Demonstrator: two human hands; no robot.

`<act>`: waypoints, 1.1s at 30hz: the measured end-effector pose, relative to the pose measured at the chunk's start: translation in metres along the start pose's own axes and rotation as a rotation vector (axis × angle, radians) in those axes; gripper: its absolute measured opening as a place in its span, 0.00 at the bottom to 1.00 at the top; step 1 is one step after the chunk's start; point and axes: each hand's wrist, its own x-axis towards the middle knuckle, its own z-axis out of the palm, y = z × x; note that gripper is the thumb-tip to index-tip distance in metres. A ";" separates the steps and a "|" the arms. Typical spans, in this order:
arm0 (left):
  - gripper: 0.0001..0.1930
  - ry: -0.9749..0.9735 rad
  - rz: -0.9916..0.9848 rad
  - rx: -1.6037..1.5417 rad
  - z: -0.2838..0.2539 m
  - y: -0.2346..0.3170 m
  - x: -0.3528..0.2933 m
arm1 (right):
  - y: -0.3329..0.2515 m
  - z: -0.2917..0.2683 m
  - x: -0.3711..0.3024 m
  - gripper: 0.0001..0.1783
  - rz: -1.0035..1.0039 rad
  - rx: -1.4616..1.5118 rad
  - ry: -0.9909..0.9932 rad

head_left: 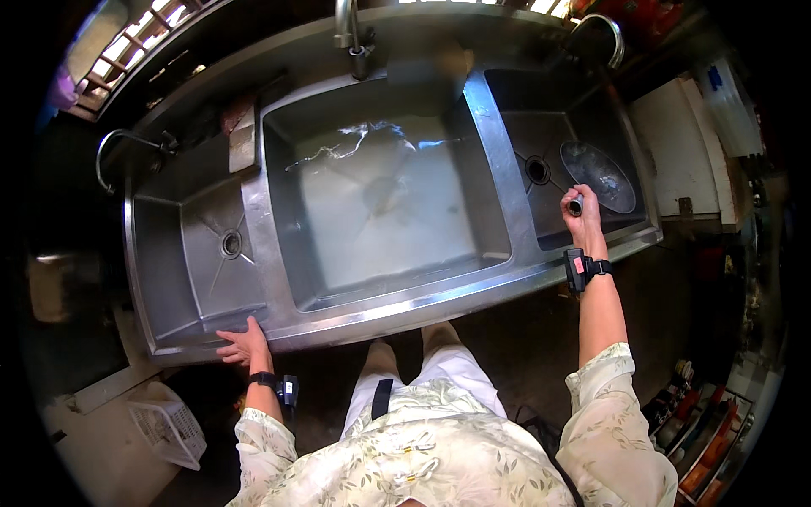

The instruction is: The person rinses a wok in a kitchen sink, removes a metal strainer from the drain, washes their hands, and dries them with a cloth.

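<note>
My right hand point(580, 213) is closed around the tubular handle of a wide, round grey metal utensil point(601, 173). Its handle end, dark and hollow, points up out of my fist. The round part is tilted inside the right basin point(553, 127), beside the drain; whether it has holes is too unclear to tell. My left hand point(243, 342) rests on the front rim of the left basin point(160, 253), fingers spread, holding nothing. Between the two basins lies a large middle basin point(283, 211) with cloudy water in it.
Curved taps stand behind the left point(106, 160) and right point(615, 42) basins, and a third tap point(345, 29) behind the middle one. A block-like object point(243, 144) sits on the left divider. A white plastic basket point(169, 422) is low at left; a rack with several items point(710, 444) is at lower right.
</note>
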 end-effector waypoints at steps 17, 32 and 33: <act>0.36 -0.020 -0.203 -0.042 -0.020 0.041 -0.056 | 0.174 0.038 -0.031 0.14 -0.437 -1.604 -0.409; 0.37 -0.022 -0.224 -0.094 -0.022 0.052 -0.053 | 0.331 0.075 0.016 0.12 0.281 -1.491 -0.399; 0.37 -0.011 -0.233 -0.073 -0.017 0.043 -0.051 | 0.329 0.093 -0.006 0.09 0.359 -1.402 -0.457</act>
